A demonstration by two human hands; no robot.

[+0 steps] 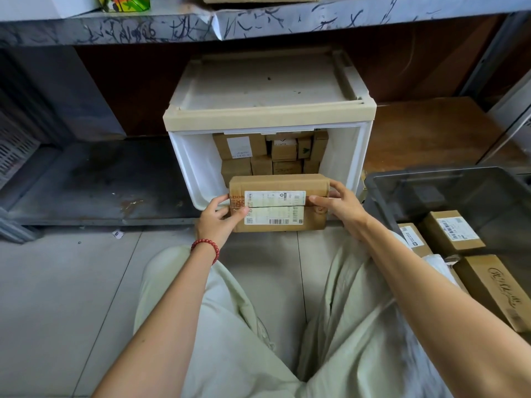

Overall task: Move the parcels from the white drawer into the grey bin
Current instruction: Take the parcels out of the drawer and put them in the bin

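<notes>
Brown: one parcel (278,183), two hands (217,223) (342,208)

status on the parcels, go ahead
Left hand and right hand both gripping brown cardboard parcel with white label at mouth of white plastic drawer. More brown parcels stacked inside. Grey plastic bin at right, nothing between.

- One wide-angle camera, worn on the head, looks forward and down.
- Close range: white drawer (198,168) at 12 o'clock, grey bin (416,172) toward 3 o'clock.
</notes>
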